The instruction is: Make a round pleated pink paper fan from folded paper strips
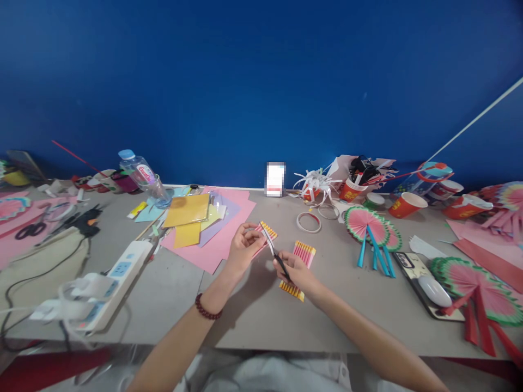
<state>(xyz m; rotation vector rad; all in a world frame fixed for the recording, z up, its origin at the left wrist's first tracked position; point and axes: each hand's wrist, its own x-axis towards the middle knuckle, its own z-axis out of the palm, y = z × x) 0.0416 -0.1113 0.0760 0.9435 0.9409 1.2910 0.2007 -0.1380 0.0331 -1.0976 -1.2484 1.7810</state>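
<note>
My left hand (244,246) pinches a small folded strip of pink paper with yellow edges (267,231), held just above the grey table (253,310). My right hand (297,271) grips a pair of scissors (273,249), whose blades point up and left at that strip. Under my right hand a second pleated pink and yellow paper piece (303,255) lies flat on the table. A dark bead bracelet (206,309) circles my left wrist.
A stack of pink, yellow and purple sheets (204,223) lies to the left, with a power strip (110,283) and a water bottle (144,177). Pink and green paper fans (370,226) with blue sticks, red cups (408,204), a tape ring (309,222) and a phone (425,280) lie to the right.
</note>
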